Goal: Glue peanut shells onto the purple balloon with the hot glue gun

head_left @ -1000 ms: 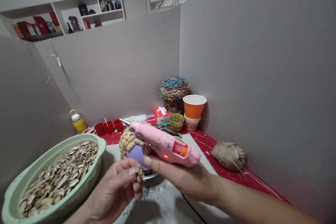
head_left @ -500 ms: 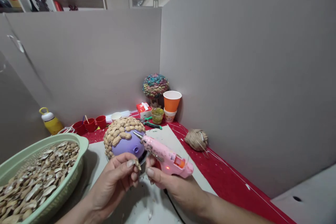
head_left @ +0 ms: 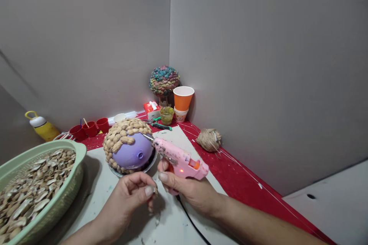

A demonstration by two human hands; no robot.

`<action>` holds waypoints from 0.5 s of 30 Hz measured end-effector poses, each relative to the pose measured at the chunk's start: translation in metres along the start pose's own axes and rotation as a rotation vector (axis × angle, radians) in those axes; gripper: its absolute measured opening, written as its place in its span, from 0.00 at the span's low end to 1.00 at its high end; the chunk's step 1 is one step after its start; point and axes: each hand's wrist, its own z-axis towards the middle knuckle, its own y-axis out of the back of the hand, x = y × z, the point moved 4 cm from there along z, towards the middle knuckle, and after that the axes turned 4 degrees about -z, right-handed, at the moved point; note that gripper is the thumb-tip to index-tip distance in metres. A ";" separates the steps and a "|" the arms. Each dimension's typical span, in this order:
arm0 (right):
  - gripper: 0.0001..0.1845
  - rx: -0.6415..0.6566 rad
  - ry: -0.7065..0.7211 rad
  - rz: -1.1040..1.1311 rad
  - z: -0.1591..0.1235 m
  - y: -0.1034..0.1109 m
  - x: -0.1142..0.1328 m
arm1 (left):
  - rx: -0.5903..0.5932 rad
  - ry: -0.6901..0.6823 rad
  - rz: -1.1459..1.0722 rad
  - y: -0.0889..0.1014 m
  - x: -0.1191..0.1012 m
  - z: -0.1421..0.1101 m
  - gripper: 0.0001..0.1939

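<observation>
A pink hot glue gun (head_left: pixel 181 159) with a lit orange light is gripped in my right hand (head_left: pixel 184 185), its metal nozzle pointing up and left near the balloon. My left hand (head_left: pixel 129 197) pinches a peanut shell (head_left: pixel 155 191) between thumb and fingers, just left of the glue gun's handle. Ahead of both hands a purple balloon (head_left: pixel 129 154) rests in a round metal-looking bowl (head_left: pixel 151 165). Peanut shells (head_left: pixel 119 134) cover its top and left side, while the purple front with its knot is bare.
At left, a green basket (head_left: pixel 82 155) holds many peanut shells. Red cups (head_left: pixel 89 129), a yellow bottle (head_left: pixel 46 130), pliers (head_left: pixel 161 125), orange cup (head_left: pixel 184 99) and a colourful shell-covered tree (head_left: pixel 164 80) stand behind. A twine ball (head_left: pixel 209 139) lies right; a black cord (head_left: pixel 189 218) trails forward.
The view has tilted down and shifted slightly right, so things sit higher and further left. My left hand has moved a little away from the balloon, still pinching the shell.
</observation>
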 end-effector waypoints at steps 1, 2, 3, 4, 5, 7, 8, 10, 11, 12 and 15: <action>0.23 0.005 0.005 -0.008 0.000 0.000 0.000 | -0.011 -0.005 -0.010 0.000 -0.001 0.000 0.13; 0.23 0.009 0.011 -0.011 -0.001 0.000 0.000 | -0.021 -0.011 -0.026 0.000 -0.002 0.000 0.13; 0.22 0.010 0.017 -0.014 -0.001 0.000 0.000 | -0.026 -0.012 -0.052 0.000 -0.004 0.001 0.12; 0.22 0.007 0.023 -0.018 -0.001 0.000 0.000 | -0.028 -0.006 -0.088 -0.001 -0.005 0.001 0.12; 0.22 0.002 0.026 -0.026 -0.002 0.000 0.000 | -0.023 0.008 -0.129 -0.002 -0.006 0.002 0.11; 0.22 -0.014 0.028 -0.055 -0.002 0.001 0.000 | 0.000 0.042 -0.201 -0.003 -0.006 0.003 0.11; 0.22 -0.019 0.028 -0.071 -0.002 0.000 0.000 | 0.012 0.054 -0.225 -0.004 -0.006 0.004 0.10; 0.23 -0.024 0.030 -0.097 -0.003 0.000 0.001 | 0.029 0.063 -0.254 -0.004 -0.006 0.005 0.10; 0.23 -0.028 0.033 -0.104 -0.003 -0.001 0.001 | 0.033 0.064 -0.263 -0.003 -0.006 0.005 0.10; 0.23 -0.030 0.041 -0.105 -0.003 -0.001 0.002 | 0.034 0.060 -0.272 -0.002 -0.006 0.006 0.09; 0.22 -0.014 0.064 -0.099 -0.003 -0.002 0.003 | 0.025 0.039 -0.291 0.000 -0.009 0.006 0.09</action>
